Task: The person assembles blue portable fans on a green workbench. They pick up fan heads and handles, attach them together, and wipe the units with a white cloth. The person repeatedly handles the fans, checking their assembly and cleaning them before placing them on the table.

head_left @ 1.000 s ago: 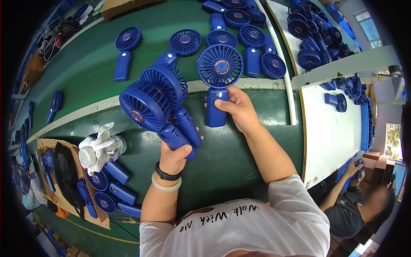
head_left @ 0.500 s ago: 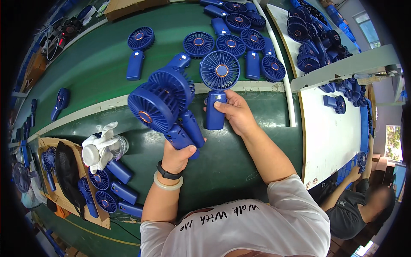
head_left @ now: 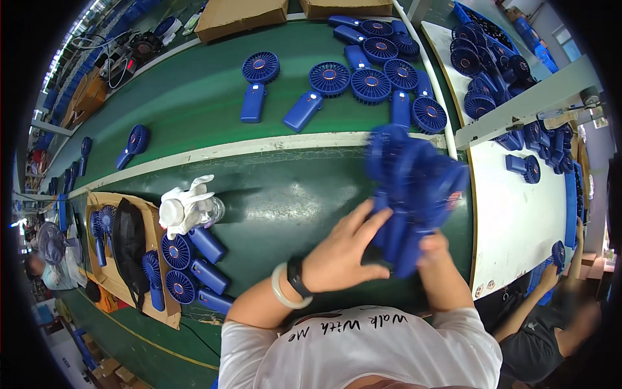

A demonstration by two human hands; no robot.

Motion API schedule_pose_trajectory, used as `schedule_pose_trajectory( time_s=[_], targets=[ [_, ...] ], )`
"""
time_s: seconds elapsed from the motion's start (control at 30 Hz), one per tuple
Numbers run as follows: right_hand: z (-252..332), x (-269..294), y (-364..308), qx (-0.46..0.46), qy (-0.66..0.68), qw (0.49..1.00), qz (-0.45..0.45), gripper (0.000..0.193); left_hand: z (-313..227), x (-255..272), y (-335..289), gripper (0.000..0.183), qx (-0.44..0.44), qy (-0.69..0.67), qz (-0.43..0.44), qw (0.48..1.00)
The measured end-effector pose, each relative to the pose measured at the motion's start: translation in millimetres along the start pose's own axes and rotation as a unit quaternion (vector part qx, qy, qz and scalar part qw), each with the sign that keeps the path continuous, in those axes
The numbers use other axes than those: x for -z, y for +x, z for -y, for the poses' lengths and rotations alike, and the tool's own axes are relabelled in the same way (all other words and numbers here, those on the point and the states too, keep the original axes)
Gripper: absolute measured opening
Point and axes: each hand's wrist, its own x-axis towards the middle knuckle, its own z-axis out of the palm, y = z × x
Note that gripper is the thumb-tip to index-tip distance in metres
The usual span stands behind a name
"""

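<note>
A bunch of blue handheld fans (head_left: 414,175), smeared by motion, is in my right hand (head_left: 433,251), whose fingers wrap the handles from the right. My left hand (head_left: 343,249) is just left of those handles, with thumb and fingers apart and nothing in its palm. Its fingertips come close to the handles; whether they touch cannot be made out. Beyond my hands, several more blue handheld fans (head_left: 371,85) lie on the green conveyor belt (head_left: 194,97), some in a cluster and one alone (head_left: 260,67) to the left.
At left, a bottle with a white glove (head_left: 184,211) stands near blue fans (head_left: 179,285) and an open cardboard box (head_left: 97,198) with a black pouch (head_left: 129,253). A white table (head_left: 512,227) with piled fans is at right, behind a metal bar (head_left: 525,107). A co-worker (head_left: 538,324) sits there.
The fans from my left hand are now with my right hand, farther right. My left hand has let go and spread its fingers. The whole view has shifted somewhat.
</note>
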Motion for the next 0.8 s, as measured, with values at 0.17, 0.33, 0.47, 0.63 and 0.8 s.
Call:
schedule_pose_trajectory(
  time_s=[0.17, 0.33, 0.47, 0.63, 0.8],
  targets=[
    [88.2, 55.4, -92.7, 0.159, -0.302, 0.915, -0.216, 0.084, 81.4, 41.1, 87.9, 0.058, 0.053, 0.322, -0.205, 0.923],
    [147.0, 104.4, -134.0, 0.142, -0.498, 0.725, -0.454, 0.075, 136.6, 77.8, 140.7, 0.056, 0.161, 0.436, -0.117, 0.878],
    [172.5, 163.1, -152.8, 0.166, -0.630, 0.538, -0.535, 0.076, 144.0, 68.4, 132.5, 0.044, 0.185, -0.036, -0.183, 0.965],
    [163.9, 136.9, -112.1, 0.288, -0.775, 0.160, -0.540, 0.053, 66.0, 48.1, 40.8, 0.044, 0.110, -0.742, -0.030, 0.660],
    [130.5, 66.8, -19.7, 0.408, -0.793, 0.296, -0.344, 0.039, 57.1, 25.6, -18.2, 0.048, 0.061, -0.782, -0.031, 0.619]
  ],
)
